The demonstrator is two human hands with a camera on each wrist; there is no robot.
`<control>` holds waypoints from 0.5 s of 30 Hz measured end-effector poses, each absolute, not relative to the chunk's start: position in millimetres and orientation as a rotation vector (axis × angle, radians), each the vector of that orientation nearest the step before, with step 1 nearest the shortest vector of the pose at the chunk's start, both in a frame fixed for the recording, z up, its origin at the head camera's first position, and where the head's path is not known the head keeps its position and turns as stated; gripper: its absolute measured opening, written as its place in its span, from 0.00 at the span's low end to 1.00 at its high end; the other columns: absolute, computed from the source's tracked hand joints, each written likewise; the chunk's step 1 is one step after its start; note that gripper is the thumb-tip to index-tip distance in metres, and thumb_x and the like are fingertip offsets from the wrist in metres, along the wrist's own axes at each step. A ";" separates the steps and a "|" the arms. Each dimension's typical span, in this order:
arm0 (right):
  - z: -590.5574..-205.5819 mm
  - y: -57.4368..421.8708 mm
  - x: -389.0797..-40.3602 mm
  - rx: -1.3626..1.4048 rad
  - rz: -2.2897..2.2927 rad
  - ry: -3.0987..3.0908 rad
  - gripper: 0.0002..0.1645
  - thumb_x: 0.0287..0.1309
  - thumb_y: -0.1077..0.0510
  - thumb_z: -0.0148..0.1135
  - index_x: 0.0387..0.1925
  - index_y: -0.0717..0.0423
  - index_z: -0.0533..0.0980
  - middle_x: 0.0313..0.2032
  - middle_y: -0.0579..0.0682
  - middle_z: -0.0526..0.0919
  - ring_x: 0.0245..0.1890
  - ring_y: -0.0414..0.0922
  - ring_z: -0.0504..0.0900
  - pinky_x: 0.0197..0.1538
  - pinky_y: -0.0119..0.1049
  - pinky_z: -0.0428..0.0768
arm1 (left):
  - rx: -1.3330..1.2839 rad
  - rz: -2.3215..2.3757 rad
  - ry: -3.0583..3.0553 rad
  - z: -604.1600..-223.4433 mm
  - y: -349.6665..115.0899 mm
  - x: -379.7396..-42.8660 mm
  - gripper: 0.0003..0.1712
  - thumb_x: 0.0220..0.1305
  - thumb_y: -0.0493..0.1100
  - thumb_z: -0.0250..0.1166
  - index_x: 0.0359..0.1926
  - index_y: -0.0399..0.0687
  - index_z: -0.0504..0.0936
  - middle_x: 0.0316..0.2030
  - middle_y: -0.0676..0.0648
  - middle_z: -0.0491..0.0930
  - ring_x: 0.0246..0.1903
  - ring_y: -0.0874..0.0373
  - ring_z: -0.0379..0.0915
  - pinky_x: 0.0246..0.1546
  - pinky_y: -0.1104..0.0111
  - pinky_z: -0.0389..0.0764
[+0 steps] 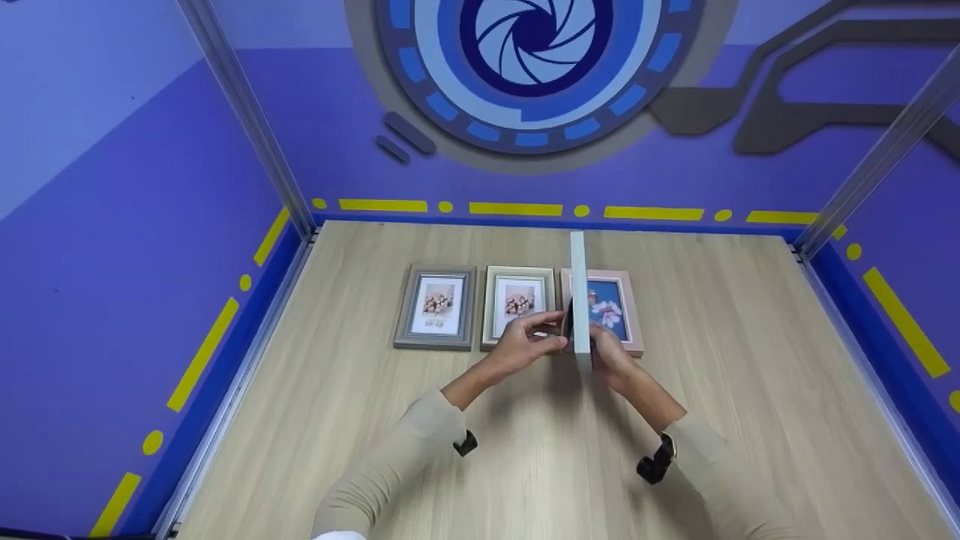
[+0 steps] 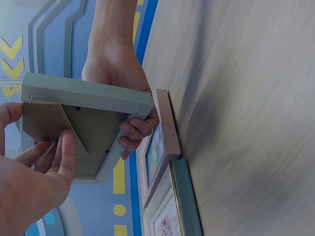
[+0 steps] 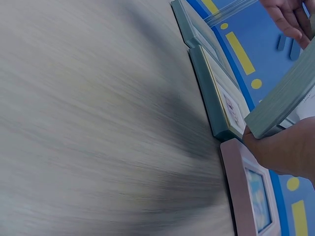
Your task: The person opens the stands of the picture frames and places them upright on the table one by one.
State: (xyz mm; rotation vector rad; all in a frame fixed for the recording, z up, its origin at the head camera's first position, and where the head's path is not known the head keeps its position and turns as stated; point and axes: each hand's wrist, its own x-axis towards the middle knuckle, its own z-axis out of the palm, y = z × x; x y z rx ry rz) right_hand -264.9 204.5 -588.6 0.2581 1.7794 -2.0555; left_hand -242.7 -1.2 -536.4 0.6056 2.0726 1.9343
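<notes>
A pale green picture frame (image 1: pixel 579 292) stands edge-on to the head view, lifted above the table. My right hand (image 1: pixel 611 356) grips its lower border, fingers curled round onto the back in the left wrist view. On the frame's back, a brown fold-out stand (image 2: pixel 44 120) sticks out at an angle. My left hand (image 1: pixel 525 341) holds this stand between thumb and fingers. Behind the hands lie a pink frame (image 1: pixel 636 330) with a flower picture, partly covered, and a silver-gold frame (image 1: pixel 491 289). The green frame's front shows only as a sliver in the right wrist view.
A grey-brown picture frame (image 1: pixel 405 307) lies at the left end of the row. The wooden table (image 1: pixel 337 420) is bounded by blue-purple printed panels (image 1: pixel 300 135) and metal corner posts (image 1: pixel 255 127).
</notes>
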 end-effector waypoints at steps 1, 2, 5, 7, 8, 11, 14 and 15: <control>-588.3 204.8 -264.3 0.267 -2.058 1.765 0.25 0.81 0.51 0.30 0.65 0.60 0.64 0.49 0.44 0.76 0.52 0.40 0.72 0.55 0.32 0.70 | 0.611 1.934 2.074 -536.6 -1.9 -243.1 0.28 0.66 0.35 0.66 0.66 0.31 0.75 0.59 0.32 0.78 0.55 0.46 0.80 0.52 0.69 0.84; -588.1 205.3 -263.6 0.279 -2.058 1.762 0.26 0.82 0.51 0.30 0.66 0.61 0.63 0.51 0.44 0.75 0.54 0.41 0.71 0.55 0.32 0.69 | 0.619 1.927 2.082 -536.2 -2.7 -243.6 0.28 0.66 0.34 0.65 0.66 0.31 0.75 0.59 0.32 0.78 0.55 0.48 0.80 0.53 0.69 0.84; -587.5 208.2 -261.5 0.296 -2.038 1.766 0.27 0.82 0.47 0.31 0.67 0.61 0.61 0.51 0.43 0.75 0.53 0.39 0.71 0.56 0.33 0.69 | 0.636 1.901 2.108 -536.0 -5.2 -245.0 0.28 0.65 0.34 0.64 0.66 0.32 0.76 0.59 0.33 0.80 0.55 0.51 0.80 0.55 0.68 0.83; -588.0 210.4 -260.3 0.305 -2.048 1.759 0.25 0.82 0.47 0.32 0.64 0.60 0.62 0.47 0.41 0.77 0.49 0.37 0.74 0.53 0.32 0.71 | 0.644 1.874 2.126 -536.0 -6.7 -245.6 0.28 0.64 0.34 0.64 0.66 0.33 0.76 0.59 0.34 0.80 0.55 0.51 0.80 0.56 0.67 0.83; -588.0 211.4 -259.8 0.308 -2.052 1.760 0.24 0.82 0.47 0.32 0.62 0.59 0.63 0.44 0.40 0.77 0.47 0.36 0.74 0.52 0.31 0.72 | 0.646 1.859 2.138 -535.4 -7.6 -245.8 0.28 0.64 0.34 0.64 0.65 0.34 0.77 0.60 0.35 0.80 0.56 0.51 0.79 0.57 0.67 0.83; -587.0 212.4 -259.3 0.301 -2.076 1.748 0.19 0.82 0.48 0.33 0.57 0.56 0.64 0.39 0.37 0.77 0.42 0.34 0.75 0.50 0.30 0.72 | 0.661 1.836 2.161 -534.2 -10.3 -247.4 0.27 0.64 0.33 0.63 0.65 0.34 0.77 0.60 0.35 0.81 0.56 0.49 0.79 0.56 0.68 0.83; -583.8 212.8 -259.5 0.301 -2.106 1.730 0.17 0.82 0.50 0.32 0.54 0.55 0.65 0.37 0.39 0.76 0.40 0.36 0.75 0.49 0.32 0.74 | 0.670 1.831 2.179 -532.3 -14.2 -249.9 0.26 0.66 0.33 0.59 0.65 0.35 0.77 0.60 0.36 0.81 0.56 0.49 0.78 0.54 0.70 0.81; -582.4 212.9 -259.7 0.310 -2.118 1.722 0.17 0.82 0.51 0.32 0.51 0.55 0.66 0.36 0.40 0.77 0.38 0.37 0.75 0.48 0.32 0.75 | 0.671 1.835 2.182 -532.2 -15.6 -251.0 0.26 0.67 0.34 0.58 0.66 0.35 0.77 0.60 0.36 0.81 0.56 0.50 0.78 0.53 0.71 0.81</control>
